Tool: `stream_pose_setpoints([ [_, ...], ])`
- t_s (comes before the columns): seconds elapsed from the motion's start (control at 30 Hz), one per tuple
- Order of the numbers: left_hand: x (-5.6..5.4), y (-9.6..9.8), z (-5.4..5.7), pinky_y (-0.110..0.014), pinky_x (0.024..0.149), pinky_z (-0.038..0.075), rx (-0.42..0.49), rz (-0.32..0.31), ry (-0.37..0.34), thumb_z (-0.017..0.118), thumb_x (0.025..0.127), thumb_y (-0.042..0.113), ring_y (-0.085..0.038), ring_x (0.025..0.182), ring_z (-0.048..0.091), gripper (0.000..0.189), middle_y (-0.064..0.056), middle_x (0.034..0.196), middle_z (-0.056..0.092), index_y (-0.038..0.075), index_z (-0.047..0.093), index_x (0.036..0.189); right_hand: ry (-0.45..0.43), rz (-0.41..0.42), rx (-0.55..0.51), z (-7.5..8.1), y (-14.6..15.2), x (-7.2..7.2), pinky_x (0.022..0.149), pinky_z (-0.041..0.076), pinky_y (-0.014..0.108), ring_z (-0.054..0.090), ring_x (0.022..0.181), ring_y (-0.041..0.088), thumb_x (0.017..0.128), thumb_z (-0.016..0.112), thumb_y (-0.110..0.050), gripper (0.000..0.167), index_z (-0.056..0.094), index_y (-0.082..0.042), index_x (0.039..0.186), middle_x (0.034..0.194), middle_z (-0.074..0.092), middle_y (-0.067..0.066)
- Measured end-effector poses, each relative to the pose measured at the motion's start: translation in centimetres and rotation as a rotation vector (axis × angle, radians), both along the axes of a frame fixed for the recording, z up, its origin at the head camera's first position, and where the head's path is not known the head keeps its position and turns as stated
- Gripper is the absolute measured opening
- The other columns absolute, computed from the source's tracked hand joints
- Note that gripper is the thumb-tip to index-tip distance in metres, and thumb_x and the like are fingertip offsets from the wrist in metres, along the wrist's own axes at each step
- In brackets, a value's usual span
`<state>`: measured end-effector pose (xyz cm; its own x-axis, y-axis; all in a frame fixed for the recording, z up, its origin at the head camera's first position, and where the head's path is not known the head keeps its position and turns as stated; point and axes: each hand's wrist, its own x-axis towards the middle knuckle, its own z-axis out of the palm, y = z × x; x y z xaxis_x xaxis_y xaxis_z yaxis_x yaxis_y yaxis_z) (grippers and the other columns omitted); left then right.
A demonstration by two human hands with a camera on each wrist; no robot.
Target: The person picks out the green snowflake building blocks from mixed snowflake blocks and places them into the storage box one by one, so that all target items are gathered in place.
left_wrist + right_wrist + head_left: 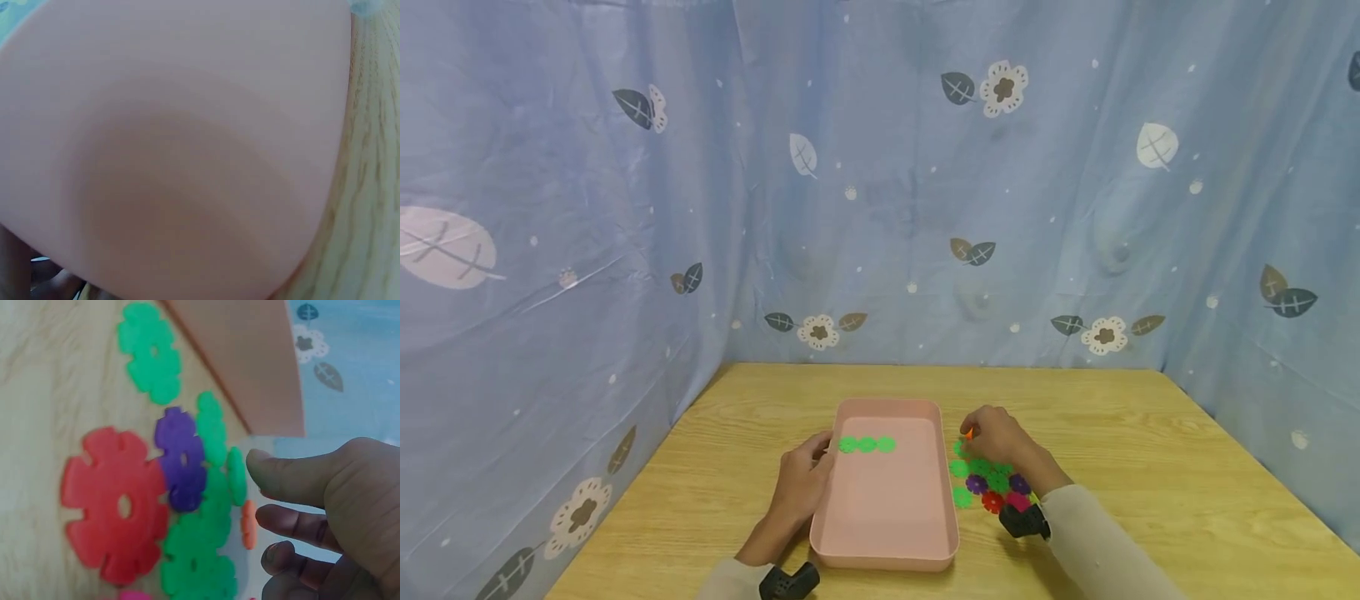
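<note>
My left hand point(803, 477) holds the left wall of a shallow pink tray point(887, 525); the left wrist view is mostly filled by the tray's smooth side point(187, 156). Inside the tray, three green snowflake discs point(867, 444) lie in a row near the far left. Over a heap of loose snowflake discs right of the tray is my right hand point(996, 435). Its thumb and fingers point(287, 478) are apart, with nothing seen between them. An orange disc point(249, 525) shows right at the fingertips. Green discs point(199, 562), a purple disc point(181, 459) and a red disc point(115, 506) lie nearby.
The wooden table point(1150, 467) carries the tray and the heap. A pink disc point(1018, 501) lies close to the right wrist's black camera point(1024, 521). Blue patterned curtains point(910, 183) stand behind the table and at both sides.
</note>
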<state>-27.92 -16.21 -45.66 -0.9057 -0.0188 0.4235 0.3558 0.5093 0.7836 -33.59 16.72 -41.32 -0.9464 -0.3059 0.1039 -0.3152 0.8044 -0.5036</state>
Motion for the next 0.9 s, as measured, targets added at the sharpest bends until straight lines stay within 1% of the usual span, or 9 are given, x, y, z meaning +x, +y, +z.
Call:
stream_pose_setpoints([
  [0.07, 0.0, 0.02, -0.04, -0.035, 0.078, 0.057, 0.0, -0.007, -0.003, 0.052, 0.098, 0.005, -0.027, 0.094, 0.073, 0.037, -0.017, 0.114, 0.073, -0.002, 0.065, 0.131, 0.01, 0.002, 0.027, -0.24, 0.07, -0.02, 0.074, 0.056, 0.043, 0.064, 0.082, 0.021, 0.083, 0.082, -0.013, 0.026, 0.076, -0.002, 0.106, 0.095, 0.072, 0.006],
  [0.17, -0.01, -0.01, -0.07, -0.036, 0.078, 0.058, -0.001, -0.014, -0.005, 0.051, 0.098, 0.005, -0.029, 0.095, 0.073, 0.037, -0.018, 0.115, 0.073, -0.003, 0.064, 0.132, 0.046, -0.005, 0.065, -0.48, 0.03, -0.04, 0.073, 0.054, 0.043, 0.062, 0.079, 0.018, 0.082, 0.083, -0.015, 0.022, 0.077, -0.004, 0.101, 0.094, 0.072, 0.004],
  [0.27, -0.03, -0.06, -0.08, -0.037, 0.078, 0.059, -0.003, -0.013, -0.005, 0.051, 0.098, 0.005, -0.03, 0.095, 0.073, 0.037, -0.018, 0.114, 0.073, -0.003, 0.064, 0.132, 0.06, -0.016, 0.081, -0.63, -0.08, -0.02, 0.071, 0.053, 0.042, 0.06, 0.076, 0.018, 0.082, 0.083, -0.014, 0.016, 0.077, -0.006, 0.095, 0.088, 0.07, 0.002],
  [0.33, -0.06, -0.1, -0.14, -0.038, 0.078, 0.059, -0.007, -0.009, 0.003, 0.052, 0.098, 0.005, -0.03, 0.095, 0.073, 0.037, -0.018, 0.114, 0.073, -0.004, 0.064, 0.132, 0.071, -0.021, 0.09, -0.73, -0.17, -0.04, 0.071, 0.053, 0.042, 0.061, 0.076, 0.018, 0.082, 0.083, -0.013, 0.014, 0.075, -0.007, 0.092, 0.086, 0.068, 0.001],
  [0.47, -0.07, -0.15, -0.22, -0.038, 0.078, 0.059, -0.011, -0.008, 0.009, 0.052, 0.097, 0.004, -0.029, 0.095, 0.073, 0.037, -0.018, 0.113, 0.073, -0.006, 0.063, 0.131, 0.067, -0.022, 0.094, -0.91, -0.27, -0.03, 0.077, 0.055, 0.045, 0.064, 0.083, 0.022, 0.084, 0.082, -0.012, 0.014, 0.073, -0.006, 0.093, 0.09, 0.068, 0.003],
  [0.57, -0.09, -0.14, -0.19, -0.038, 0.078, 0.059, -0.013, -0.002, 0.003, 0.052, 0.097, 0.005, -0.027, 0.095, 0.073, 0.037, -0.017, 0.113, 0.073, -0.005, 0.064, 0.131, 0.06, -0.021, 0.09, -0.93, -0.24, 0.01, 0.078, 0.055, 0.047, 0.064, 0.085, 0.024, 0.085, 0.081, -0.012, 0.016, 0.071, -0.005, 0.095, 0.093, 0.068, 0.005],
  [0.67, -0.11, -0.1, -0.1, -0.037, 0.079, 0.058, -0.014, 0.001, -0.006, 0.051, 0.097, 0.006, -0.026, 0.096, 0.072, 0.038, -0.016, 0.114, 0.073, -0.004, 0.064, 0.132, 0.062, -0.019, 0.089, -0.88, -0.2, 0.03, 0.076, 0.054, 0.045, 0.062, 0.081, 0.022, 0.084, 0.081, -0.011, 0.017, 0.068, -0.004, 0.094, 0.092, 0.066, 0.005],
  [0.8, -0.04, -0.08, -0.02, -0.035, 0.078, 0.059, -0.008, -0.013, -0.007, 0.05, 0.097, 0.005, -0.027, 0.096, 0.072, 0.038, -0.018, 0.115, 0.072, -0.005, 0.063, 0.132, 0.071, -0.025, 0.089, -0.86, -0.22, 0.04, 0.069, 0.052, 0.041, 0.058, 0.075, 0.02, 0.084, 0.08, -0.008, 0.015, 0.066, -0.006, 0.091, 0.088, 0.064, 0.004],
  [0.9, 0.01, -0.09, -0.01, -0.035, 0.077, 0.059, -0.006, -0.021, -0.003, 0.051, 0.097, 0.004, -0.028, 0.095, 0.073, 0.038, -0.019, 0.114, 0.072, -0.006, 0.063, 0.132, 0.073, -0.034, 0.091, -0.91, -0.22, 0.04, 0.067, 0.052, 0.039, 0.058, 0.074, 0.019, 0.084, 0.079, -0.006, 0.015, 0.068, -0.006, 0.093, 0.088, 0.065, 0.004],
])
